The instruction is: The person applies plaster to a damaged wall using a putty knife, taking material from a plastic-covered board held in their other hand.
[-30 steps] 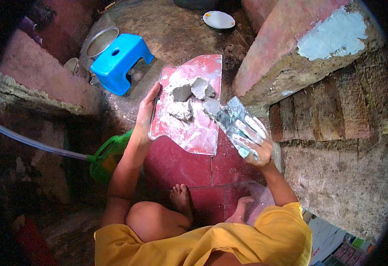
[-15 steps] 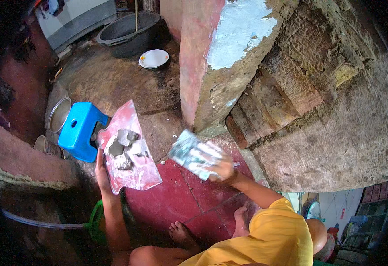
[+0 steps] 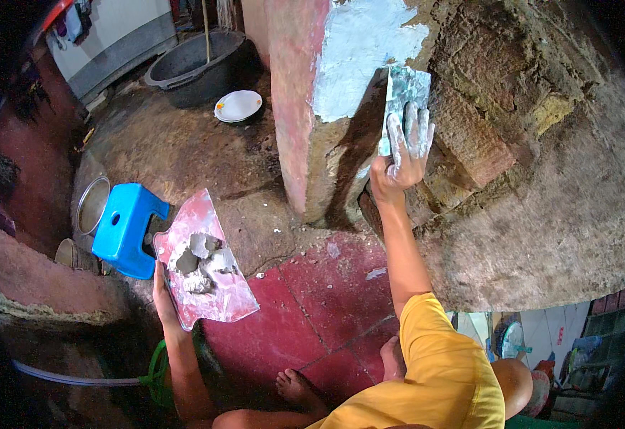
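My left hand (image 3: 164, 299) grips the left edge of a flat pink-red sheet (image 3: 228, 294), held low over the floor. Lumps of grey and white plaster (image 3: 196, 282) lie in the middle of it. My right hand (image 3: 404, 159), its fingers whitened, holds a thin flat rectangular scraper (image 3: 407, 87) smeared white and green. The scraper is up at the wall corner, beside the right edge of a pale, smooth plaster patch (image 3: 351, 50); whether it touches the wall I cannot tell. Below the patch, the wall face (image 3: 326, 161) is rough and brown.
Exposed bricks (image 3: 480, 154) show in the broken wall at right. A blue stool (image 3: 123, 229) stands left of the sheet, beside a round metal pan (image 3: 93, 205). Farther back are a white plate (image 3: 239, 106) and a large dark basin (image 3: 198, 71). Red tiles (image 3: 276, 325) lie below.
My right hand has carried the scraper up and to the right, from above the floor to the wall by the plaster patch. My left hand still holds the sheet, slightly lower in view.
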### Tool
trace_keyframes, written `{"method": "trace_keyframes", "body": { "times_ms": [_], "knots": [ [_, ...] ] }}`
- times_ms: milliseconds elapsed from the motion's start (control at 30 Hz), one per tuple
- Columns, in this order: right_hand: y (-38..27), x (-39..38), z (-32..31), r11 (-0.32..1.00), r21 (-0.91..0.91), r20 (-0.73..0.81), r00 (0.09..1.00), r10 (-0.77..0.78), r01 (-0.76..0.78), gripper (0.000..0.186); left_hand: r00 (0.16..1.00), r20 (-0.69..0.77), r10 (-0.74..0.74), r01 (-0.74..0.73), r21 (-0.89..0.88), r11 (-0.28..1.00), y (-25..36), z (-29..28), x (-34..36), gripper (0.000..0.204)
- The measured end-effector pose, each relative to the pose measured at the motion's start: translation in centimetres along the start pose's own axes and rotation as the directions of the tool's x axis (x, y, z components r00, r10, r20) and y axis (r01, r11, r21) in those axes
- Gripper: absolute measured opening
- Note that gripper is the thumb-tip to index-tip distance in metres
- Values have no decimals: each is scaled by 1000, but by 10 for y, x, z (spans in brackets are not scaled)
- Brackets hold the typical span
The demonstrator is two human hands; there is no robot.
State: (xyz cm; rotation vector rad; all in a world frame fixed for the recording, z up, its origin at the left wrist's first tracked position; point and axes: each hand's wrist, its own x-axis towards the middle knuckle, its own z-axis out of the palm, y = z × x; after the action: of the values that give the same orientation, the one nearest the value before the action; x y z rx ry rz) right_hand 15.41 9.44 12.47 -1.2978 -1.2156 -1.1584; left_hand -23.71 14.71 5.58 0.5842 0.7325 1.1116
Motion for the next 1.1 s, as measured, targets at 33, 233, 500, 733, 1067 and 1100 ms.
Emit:
{"method": "trace_keyframes", "body": {
  "times_ms": [33,233,500,733,1067,1100],
  "knots": [
    [0,2,3,1000,18,-20,1000,5,-4,30,1000,-8,3,-3,5,1000,-1,-1,0,37],
    [4,6,14,1000,-6,21,1000,-5,5,47,998,41,-47,49,-49,998,1,9,-3,39],
    [10,-7,19,1000,7,90,996,-21,20,32,999,12,-51,51,-13,999,-4,6,-1,38],
    [15,-34,9,1000,10,128,992,-21,20,33,1000,-10,-12,13,51,999,-6,5,-2,37],
    [8,1,3,999,34,-9,1000,-5,6,42,1000,-23,-15,15,18,1000,-10,-3,0,36],
    [7,3,6,999,37,4,1000,3,-3,37,1000,-16,-17,18,19,1000,-10,-2,1,36]
  ]
}}
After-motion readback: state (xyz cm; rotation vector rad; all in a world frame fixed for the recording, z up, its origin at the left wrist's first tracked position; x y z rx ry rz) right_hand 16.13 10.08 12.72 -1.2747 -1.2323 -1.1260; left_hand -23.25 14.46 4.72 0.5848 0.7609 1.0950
